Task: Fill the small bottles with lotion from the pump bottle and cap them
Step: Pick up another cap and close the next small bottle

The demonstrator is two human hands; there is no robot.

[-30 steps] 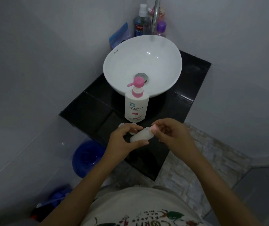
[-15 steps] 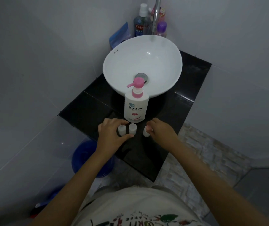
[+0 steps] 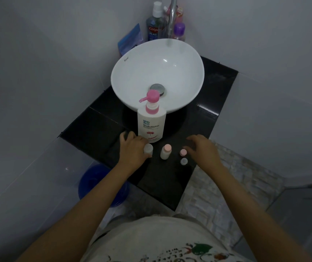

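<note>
Left hand (image 3: 132,153) is up against a small bottle (image 3: 148,149) (can't tell if it's actually gripping), right hand (image 3: 202,148) hovers loose and empty by two caps (image 3: 183,152). Looks like lining up; next, get a bottle under the pump bottle (image 3: 151,127) nozzle. Black counter (image 3: 198,120), white sink (image 3: 142,72), grey walls.

Far side: a round white ceramic basin (image 3: 179,76) overhangs the glossy black counter (image 3: 208,118), with a white pump bottle with a pink head (image 3: 151,121) just in front.
Right: I see bare counter beside the pump bottle.
Middle: a small white pink-capped bottle (image 3: 166,152), a small pink round cap (image 3: 183,152) and a small clear round cap (image 3: 183,161) leave narrow gaps.
Left: a small clear-capped bottle (image 3: 148,149) crowds the pump bottle's base.
</note>
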